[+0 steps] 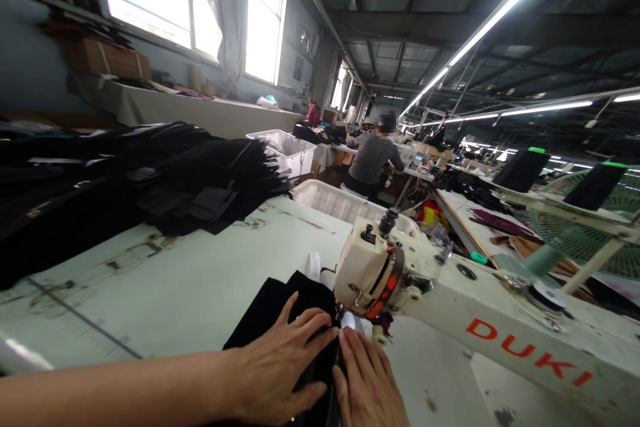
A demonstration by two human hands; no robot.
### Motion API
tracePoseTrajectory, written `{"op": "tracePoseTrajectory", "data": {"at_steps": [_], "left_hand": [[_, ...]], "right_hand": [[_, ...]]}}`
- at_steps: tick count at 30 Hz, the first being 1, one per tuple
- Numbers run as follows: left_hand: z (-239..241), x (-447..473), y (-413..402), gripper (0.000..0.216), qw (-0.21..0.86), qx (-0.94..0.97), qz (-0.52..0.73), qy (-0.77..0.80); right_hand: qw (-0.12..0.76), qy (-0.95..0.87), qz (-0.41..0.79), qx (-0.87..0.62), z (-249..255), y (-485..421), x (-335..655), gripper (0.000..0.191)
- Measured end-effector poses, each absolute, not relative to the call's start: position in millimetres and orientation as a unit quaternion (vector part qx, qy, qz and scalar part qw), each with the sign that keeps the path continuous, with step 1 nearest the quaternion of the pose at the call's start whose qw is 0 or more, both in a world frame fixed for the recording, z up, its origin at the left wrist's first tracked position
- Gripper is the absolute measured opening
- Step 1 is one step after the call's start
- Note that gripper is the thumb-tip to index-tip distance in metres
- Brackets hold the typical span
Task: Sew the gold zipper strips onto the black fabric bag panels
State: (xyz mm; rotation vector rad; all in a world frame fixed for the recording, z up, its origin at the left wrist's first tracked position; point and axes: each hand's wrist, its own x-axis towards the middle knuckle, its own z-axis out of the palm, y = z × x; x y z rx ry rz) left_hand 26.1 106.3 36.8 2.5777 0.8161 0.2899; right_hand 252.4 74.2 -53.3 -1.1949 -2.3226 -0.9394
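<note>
Under the head of a cream sewing machine [367,273] lies a piece of black fabric [270,310]. My left hand [285,360] rests flat on it with the fingers spread. Close to the needle area, my right hand [367,373] lies along the fabric's right edge, its fingers stretched out side by side and pointing at the presser foot. The needle and foot are mostly hidden behind the machine head and my fingertips. A white strip [313,265] curls up behind the fabric, left of the machine head.
A large stack of black fabric pieces [200,173] covers the table's left side. White plastic bins [325,197] stand beyond the table. A seated co-worker [375,160] is farther ahead. Black thread cones [523,173] and a green fan [590,220] are at right.
</note>
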Motion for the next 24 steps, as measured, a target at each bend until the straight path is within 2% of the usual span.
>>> {"op": "tracePoseTrajectory", "data": {"at_steps": [24], "left_hand": [[28.8, 24.1, 112.5, 0.068, 0.147, 0.950, 0.110, 0.253]], "right_hand": [[0.167, -0.836, -0.297, -0.430, -56.2, 74.1, 262.6, 0.051]]}}
